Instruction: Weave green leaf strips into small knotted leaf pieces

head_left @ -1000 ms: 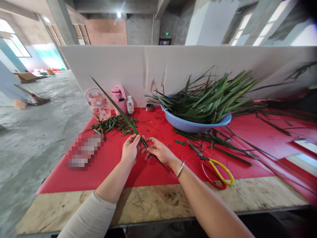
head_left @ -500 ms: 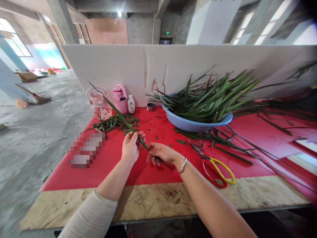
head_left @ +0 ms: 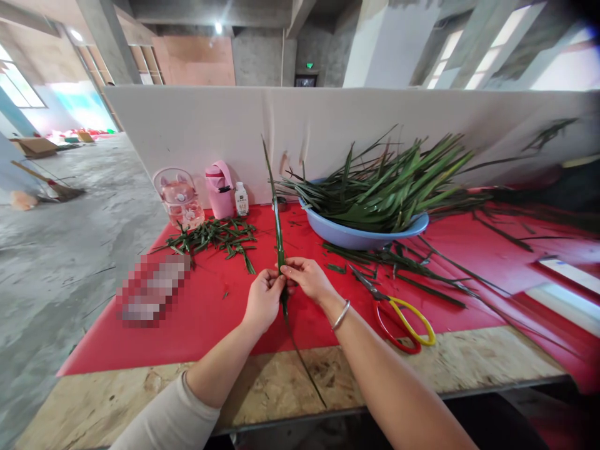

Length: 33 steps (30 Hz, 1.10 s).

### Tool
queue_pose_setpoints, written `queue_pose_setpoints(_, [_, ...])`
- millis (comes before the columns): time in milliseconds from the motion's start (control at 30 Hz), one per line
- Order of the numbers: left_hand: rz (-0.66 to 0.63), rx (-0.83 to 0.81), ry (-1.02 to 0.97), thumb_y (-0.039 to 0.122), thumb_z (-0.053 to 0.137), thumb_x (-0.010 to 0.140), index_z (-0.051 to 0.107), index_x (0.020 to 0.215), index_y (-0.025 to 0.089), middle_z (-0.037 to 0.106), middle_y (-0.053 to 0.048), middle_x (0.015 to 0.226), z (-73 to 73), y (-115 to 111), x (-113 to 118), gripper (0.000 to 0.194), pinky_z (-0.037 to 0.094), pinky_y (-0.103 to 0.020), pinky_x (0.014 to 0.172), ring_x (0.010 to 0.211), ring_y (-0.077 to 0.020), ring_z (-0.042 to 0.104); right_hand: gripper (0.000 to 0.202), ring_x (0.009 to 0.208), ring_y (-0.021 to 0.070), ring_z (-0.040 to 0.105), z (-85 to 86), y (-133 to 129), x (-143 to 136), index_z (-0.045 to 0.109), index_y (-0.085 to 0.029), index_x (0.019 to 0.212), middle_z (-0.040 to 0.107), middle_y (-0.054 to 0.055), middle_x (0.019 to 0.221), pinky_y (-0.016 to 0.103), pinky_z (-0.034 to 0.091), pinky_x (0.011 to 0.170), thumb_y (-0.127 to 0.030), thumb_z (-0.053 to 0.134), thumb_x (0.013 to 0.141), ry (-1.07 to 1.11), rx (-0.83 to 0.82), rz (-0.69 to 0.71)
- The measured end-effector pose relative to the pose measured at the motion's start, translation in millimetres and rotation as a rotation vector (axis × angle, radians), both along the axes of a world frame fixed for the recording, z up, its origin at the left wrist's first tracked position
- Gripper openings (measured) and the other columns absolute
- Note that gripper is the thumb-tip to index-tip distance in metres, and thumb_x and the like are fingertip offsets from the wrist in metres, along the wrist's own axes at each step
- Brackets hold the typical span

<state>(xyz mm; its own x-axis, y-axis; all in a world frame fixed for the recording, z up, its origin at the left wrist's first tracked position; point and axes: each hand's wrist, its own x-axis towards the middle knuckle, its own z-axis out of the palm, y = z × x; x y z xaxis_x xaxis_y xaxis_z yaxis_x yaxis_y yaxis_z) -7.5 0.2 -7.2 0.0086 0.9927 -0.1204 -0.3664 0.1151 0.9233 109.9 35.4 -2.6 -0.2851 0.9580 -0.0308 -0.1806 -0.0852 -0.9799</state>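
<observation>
Leaf (head_left: 279, 232), 1 pc, grn: L hand (head_left: 265, 298) & R hand (head_left: 309, 279) both pinching it. Scissors (head_left: 382, 296), 1 pr, nr basin (head_left: 360, 237).

Wearer's arms: one sleeve, one bangle.
Sleeve (head_left: 166, 417), left side: pale grey-beige, plain cloth, close-fitting, lightly creased, hem (head_left: 200, 395) ending on the left forearm (head_left: 222, 362). Right forearm (head_left: 379, 362): bare along its visible length. Bangle (head_left: 342, 316), right wrist: silver-coloured, narrow, shiny. Left hand (head_left: 264, 300) and right hand (head_left: 310, 279): bare.
</observation>
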Motion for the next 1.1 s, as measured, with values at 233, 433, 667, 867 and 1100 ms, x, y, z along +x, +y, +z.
queue_pose_setpoints(233, [-0.065, -0.020, 0.053, 0.037, 0.066, 0.066, 0.056, 0.077, 0.014, 0.065, -0.002, 0.065, -4.4, 1.3, -1.3, 0.028, 0.046, -0.023, 0.054, 0.052, -0.0112, 0.060, 0.025, 0.053, 0.0091, 0.050, 2.7, -1.5, -5.0, 0.061, -0.018, 0.082, 0.059, -0.002, 0.068, 0.020, 0.041, 0.045, -0.030, 0.070, 0.062, 0.003, 0.057, -0.129])
queue_pose_setpoints(433, [-0.109, -0.010, 0.246, 0.033, 0.062, 0.068, 0.056, 0.069, 0.015, 0.064, -0.001, 0.059, -9.4, -2.5, -0.8, 0.019, 0.042, -0.021, 0.049, 0.049, -0.0115, 0.058, 0.031, 0.073, 0.0112, 0.053, 5.5, 6.6, 5.3, 0.062, -0.023, 0.099, 0.060, 0.001, 0.100, 0.020, 0.043, 0.052, -0.028, 0.063, 0.068, 0.243, 0.120, -0.289])
queue_pose_setpoints(667, [-0.087, 0.006, 0.413, 0.032, 0.055, 0.073, 0.057, 0.071, 0.016, 0.065, -0.003, 0.060, -7.8, -3.4, -2.7, 0.016, 0.040, -0.021, 0.047, 0.049, -0.0125, 0.058, 0.027, 0.060, 0.0092, 0.049, 4.5, 9.5, 10.9, 0.065, -0.019, 0.093, 0.061, 0.000, 0.077, 0.022, 0.038, 0.054, -0.027, 0.061, 0.067, 0.317, 0.099, -0.343])
queue_pose_setpoints(867, [-0.066, 0.138, 0.594, 0.033, 0.052, 0.075, 0.060, 0.073, 0.016, 0.067, -0.004, 0.062, -11.8, -3.2, -6.6, 0.018, 0.040, -0.022, 0.049, 0.053, -0.0152, 0.059, 0.031, 0.055, 0.0082, 0.046, 2.7, 10.1, 7.6, 0.061, -0.018, 0.091, 0.057, -0.002, 0.070, 0.023, 0.036, 0.053, -0.032, 0.068, 0.064, 0.153, 0.103, -0.350])
queue_pose_setpoints(1100, [-0.050, 0.147, 0.546, 0.030, 0.053, 0.074, 0.059, 0.069, 0.017, 0.065, -0.004, 0.060, -6.6, -4.3, -6.5, 0.015, 0.041, -0.023, 0.049, 0.051, -0.0156, 0.060, 0.038, 0.059, 0.0106, 0.049, 2.2, 10.6, 4.9, 0.059, -0.018, 0.087, 0.058, -0.001, 0.069, 0.024, 0.040, 0.057, -0.036, 0.074, 0.056, 0.047, 0.121, -0.395])
